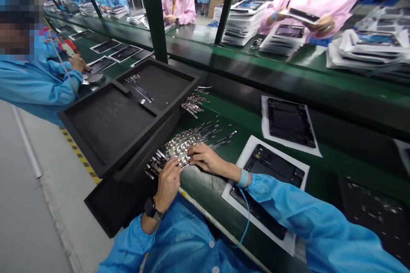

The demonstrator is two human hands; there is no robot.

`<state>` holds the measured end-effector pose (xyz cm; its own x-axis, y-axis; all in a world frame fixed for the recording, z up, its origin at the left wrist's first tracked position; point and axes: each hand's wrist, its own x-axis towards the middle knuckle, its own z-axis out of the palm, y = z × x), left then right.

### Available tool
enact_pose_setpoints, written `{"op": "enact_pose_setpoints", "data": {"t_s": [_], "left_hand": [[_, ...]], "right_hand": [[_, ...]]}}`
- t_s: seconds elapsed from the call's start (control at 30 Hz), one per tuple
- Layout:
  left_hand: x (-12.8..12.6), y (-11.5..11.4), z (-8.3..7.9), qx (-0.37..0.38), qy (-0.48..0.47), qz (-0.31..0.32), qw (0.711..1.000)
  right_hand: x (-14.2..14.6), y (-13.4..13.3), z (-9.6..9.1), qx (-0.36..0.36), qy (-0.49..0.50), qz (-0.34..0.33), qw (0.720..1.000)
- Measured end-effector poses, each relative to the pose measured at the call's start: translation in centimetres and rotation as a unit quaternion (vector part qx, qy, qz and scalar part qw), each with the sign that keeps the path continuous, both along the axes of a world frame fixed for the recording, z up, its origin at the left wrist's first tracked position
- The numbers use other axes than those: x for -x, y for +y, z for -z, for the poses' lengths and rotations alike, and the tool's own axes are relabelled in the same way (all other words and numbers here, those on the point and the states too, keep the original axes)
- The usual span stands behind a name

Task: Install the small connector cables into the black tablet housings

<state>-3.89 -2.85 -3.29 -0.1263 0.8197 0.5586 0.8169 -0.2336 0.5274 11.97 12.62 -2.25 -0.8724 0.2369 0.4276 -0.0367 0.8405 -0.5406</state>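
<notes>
My left hand (169,179) and my right hand (206,158) meet at the near edge of the green bench. Between their fingertips they pinch a small circuit board (185,161), one hand at each end. Just beyond it lie rows of similar small circuit boards (181,140) with thin flat cables (221,134) fanning out to the right. Darker strips (155,164) lie beside my left fingers. Under my right forearm is a black tablet housing (275,166) on a white sheet (250,147).
A black foam tray (109,126) with a few boards rests on the left. Another tablet housing (290,121) lies farther back. A green post (155,25) rises behind the tray. A blue wrist cord (247,217) hangs from my right wrist. Co-workers sit left and across.
</notes>
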Motion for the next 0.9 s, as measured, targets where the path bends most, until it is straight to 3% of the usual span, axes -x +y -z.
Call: {"op": "enact_pose_setpoints", "data": {"t_s": [0.33, 0.57, 0.9], "left_hand": [[0.2, 0.1, 0.4, 0.000, -0.058, -0.004, 0.998], [-0.4, 0.0, 0.6, 0.016, -0.091, -0.040, 0.995], [0.9, -0.3, 1.0, -0.005, -0.080, 0.015, 0.997]], "right_hand": [[0.4, 0.3, -0.6, 0.015, -0.022, 0.003, 1.000], [0.6, 0.3, -0.6, 0.011, -0.018, 0.015, 1.000], [0.4, 0.2, -0.8, 0.003, -0.010, 0.029, 1.000]]}}
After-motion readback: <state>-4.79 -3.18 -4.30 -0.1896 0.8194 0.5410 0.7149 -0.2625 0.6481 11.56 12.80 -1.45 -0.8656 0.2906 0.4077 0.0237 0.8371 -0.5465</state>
